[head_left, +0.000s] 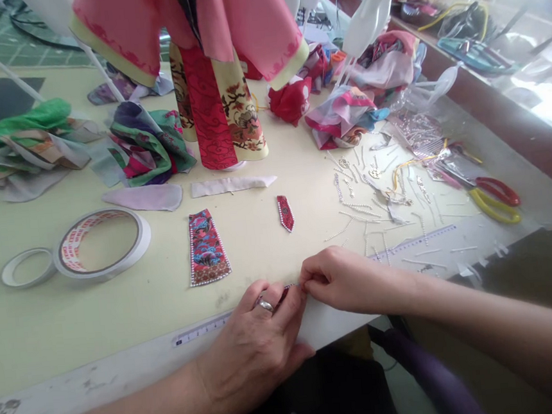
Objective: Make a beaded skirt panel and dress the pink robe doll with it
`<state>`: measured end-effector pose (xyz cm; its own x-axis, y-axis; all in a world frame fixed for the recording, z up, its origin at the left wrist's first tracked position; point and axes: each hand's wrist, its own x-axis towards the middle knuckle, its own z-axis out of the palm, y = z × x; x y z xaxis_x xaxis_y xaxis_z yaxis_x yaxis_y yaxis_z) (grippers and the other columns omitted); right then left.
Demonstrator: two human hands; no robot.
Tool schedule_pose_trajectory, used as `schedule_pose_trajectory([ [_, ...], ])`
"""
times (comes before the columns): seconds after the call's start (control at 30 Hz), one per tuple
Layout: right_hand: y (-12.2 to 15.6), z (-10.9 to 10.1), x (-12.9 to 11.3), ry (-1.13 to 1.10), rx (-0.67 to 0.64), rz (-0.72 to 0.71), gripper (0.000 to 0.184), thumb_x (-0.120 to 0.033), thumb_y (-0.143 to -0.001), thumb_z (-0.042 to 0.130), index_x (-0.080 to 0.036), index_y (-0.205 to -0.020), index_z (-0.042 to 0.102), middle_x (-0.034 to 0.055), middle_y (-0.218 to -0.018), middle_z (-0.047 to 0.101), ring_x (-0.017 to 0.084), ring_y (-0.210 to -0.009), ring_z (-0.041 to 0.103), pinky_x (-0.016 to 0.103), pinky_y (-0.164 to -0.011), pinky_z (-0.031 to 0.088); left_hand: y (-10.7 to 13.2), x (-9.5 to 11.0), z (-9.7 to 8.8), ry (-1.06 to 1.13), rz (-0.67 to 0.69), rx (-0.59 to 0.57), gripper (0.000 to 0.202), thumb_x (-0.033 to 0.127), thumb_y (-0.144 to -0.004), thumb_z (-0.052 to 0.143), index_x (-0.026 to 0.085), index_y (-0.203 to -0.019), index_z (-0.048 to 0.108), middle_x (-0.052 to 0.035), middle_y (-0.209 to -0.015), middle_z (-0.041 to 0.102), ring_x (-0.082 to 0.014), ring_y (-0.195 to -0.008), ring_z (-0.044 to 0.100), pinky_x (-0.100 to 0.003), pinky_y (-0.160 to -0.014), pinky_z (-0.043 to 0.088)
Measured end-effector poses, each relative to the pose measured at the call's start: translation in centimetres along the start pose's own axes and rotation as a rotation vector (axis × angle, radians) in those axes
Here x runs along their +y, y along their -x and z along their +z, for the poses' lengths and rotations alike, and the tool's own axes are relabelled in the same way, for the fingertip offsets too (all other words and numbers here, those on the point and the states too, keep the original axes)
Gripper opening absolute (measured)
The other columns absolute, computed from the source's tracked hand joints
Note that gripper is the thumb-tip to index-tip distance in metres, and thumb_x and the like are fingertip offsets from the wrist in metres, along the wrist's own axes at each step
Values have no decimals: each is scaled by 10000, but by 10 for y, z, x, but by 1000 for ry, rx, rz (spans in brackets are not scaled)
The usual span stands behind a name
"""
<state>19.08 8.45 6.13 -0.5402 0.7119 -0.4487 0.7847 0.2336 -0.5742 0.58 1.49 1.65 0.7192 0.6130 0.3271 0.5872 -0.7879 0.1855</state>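
The left hand [263, 337] has its fingers closed on a small dark bead-edged fabric piece [287, 290]; the right hand's [331, 279] fingertips pinch together at its end, their contents hidden. It sits by the cream table's [97, 325] near edge, mostly covered, its visible beaded edge pointing rightward, full axis unclear.

Pale, strong light pours in from the upper right, burning parts of a cluttered ledge [504, 110] to near-white glare. The cream desk [122, 323] is bright and hazy, its shadows soft; the frame's lower centre falls dark. Wide-angle stretch and smearing mar the outer borders, while the small beaded piece [286, 290] shows scant detail.
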Motion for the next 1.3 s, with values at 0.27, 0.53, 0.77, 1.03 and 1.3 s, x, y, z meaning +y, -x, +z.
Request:
schedule_pose_trajectory([
  [0.27,1,5,5,-27,34,12,169,-126,-752,488,-167,-670,629,-16,-598,610,79,-531,484,209,-488,316,-2,0,-1,6,-5,8,395,286,-904,480,9,-1175,557,-149,-1195,591,-276,-1015,478,-444,-932,356],
  [0.53,8,8,11,-77,114,15,186,-151,-810,466,-179,-741,637,-34,-601,582,79,-544,471,215,-499,315,-1,-1,0,22,-6,2,414,334,-898,503,20,-1162,557,-148,-1153,596,-274,-1012,470,-454,-921,354],
  [0.77,31,24,22,-92,352,-100,152,-160,-862,470,-183,-878,619,-2,-743,642,100,-648,558,223,-589,400,-3,-5,-5,139,-40,-23,437,349,-900,505,32,-1200,524,-140,-1133,591,-267,-1000,480,-435,-901,363],
  [1.03,44,48,32,35,546,-283,203,-114,-871,448,-164,-995,601,55,-814,605,150,-719,546,285,-635,443,-1,-5,-5,123,-21,-2,426,303,-879,551,49,-1219,528,-141,-1143,612,-267,-1025,516,-443,-915,367],
  [1.3,43,52,33,158,545,-339,242,-104,-870,450,-164,-1044,608,56,-828,601,160,-728,519,306,-655,435,-1,-3,-4,87,4,33,380,295,-893,527,34,-1166,564,-145,-1123,640,-266,-1008,542,-453,-912,379],
])
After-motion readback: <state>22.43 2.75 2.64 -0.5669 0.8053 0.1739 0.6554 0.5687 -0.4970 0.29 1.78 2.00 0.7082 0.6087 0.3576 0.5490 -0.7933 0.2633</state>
